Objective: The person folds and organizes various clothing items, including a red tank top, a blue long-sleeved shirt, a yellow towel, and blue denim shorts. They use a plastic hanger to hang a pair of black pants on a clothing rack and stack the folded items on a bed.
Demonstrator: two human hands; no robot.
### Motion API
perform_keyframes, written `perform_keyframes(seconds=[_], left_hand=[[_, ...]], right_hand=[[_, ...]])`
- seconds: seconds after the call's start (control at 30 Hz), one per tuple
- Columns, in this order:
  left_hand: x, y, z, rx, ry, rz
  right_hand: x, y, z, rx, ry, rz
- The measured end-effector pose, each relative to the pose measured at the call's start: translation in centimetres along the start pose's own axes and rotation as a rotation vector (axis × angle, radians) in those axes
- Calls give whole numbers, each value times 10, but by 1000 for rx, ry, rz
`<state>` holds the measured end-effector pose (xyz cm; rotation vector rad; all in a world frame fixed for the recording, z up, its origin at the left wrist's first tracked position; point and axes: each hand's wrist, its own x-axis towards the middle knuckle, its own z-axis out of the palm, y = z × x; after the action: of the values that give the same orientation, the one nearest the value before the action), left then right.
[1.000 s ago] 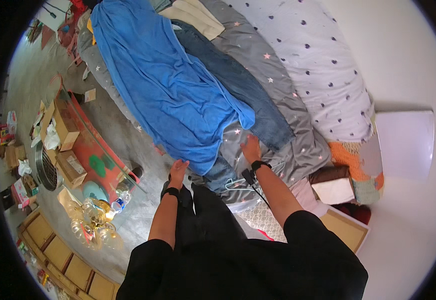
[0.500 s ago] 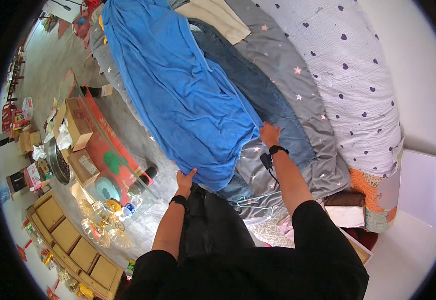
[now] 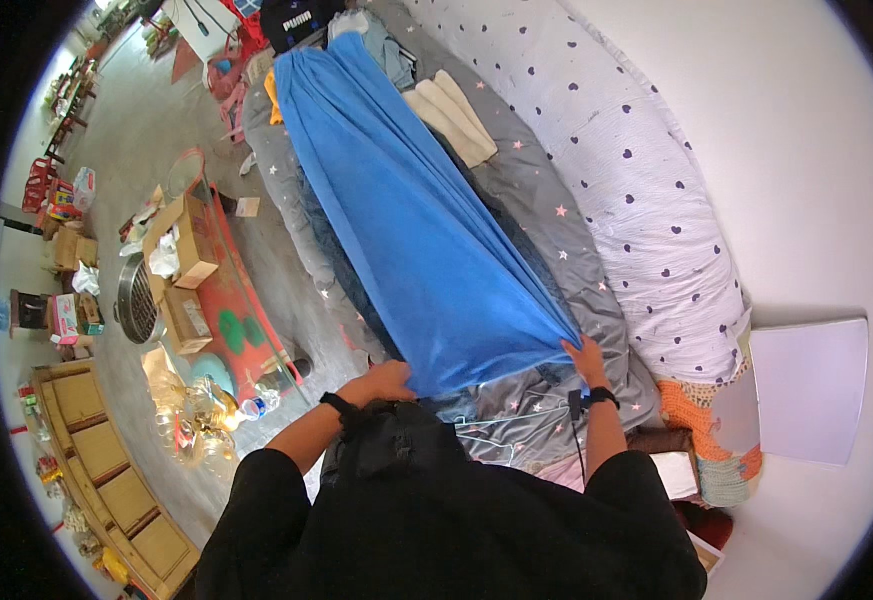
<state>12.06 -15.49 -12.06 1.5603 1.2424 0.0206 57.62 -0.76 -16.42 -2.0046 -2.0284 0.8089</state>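
A long blue towel [image 3: 406, 240] stretches lengthwise over the bed, pulled taut toward me, with only a few folds. My left hand [image 3: 384, 383] is closed on its near left corner. The near right corner is pinched in my right hand [image 3: 585, 362]. Beneath the towel lie dark blue jeans [image 3: 341, 265], mostly hidden and showing along both sides. A pale wire hanger [image 3: 486, 432] rests on the bed close to my body, between my two hands.
A cream folded cloth [image 3: 453, 117] and a black bag [image 3: 296, 22] sit farther up the grey star-patterned bedding [image 3: 561, 255]. Along the wall runs a white heart-patterned quilt [image 3: 611, 170]. To the left, a glass-topped table carries cardboard boxes [image 3: 196, 240] and glassware [image 3: 206, 425].
The towel has been drawn toward me and pulled smooth and taut. My hands have moved farther apart and nearer my body. The view has shifted, showing more of the bed's far end.
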Motion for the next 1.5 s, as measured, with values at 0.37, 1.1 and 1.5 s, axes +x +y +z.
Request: perform_keyframes(seconds=[0.37, 1.1, 1.5], left_hand=[[23, 221, 37, 156, -361, 793], [14, 84, -171, -582, 126, 272], [31, -193, -462, -1408, 878, 159]], right_hand=[[-168, 140, -126, -253, -108, 566], [110, -77, -115, 271, -103, 138], [377, -481, -78, 1005, -53, -107]])
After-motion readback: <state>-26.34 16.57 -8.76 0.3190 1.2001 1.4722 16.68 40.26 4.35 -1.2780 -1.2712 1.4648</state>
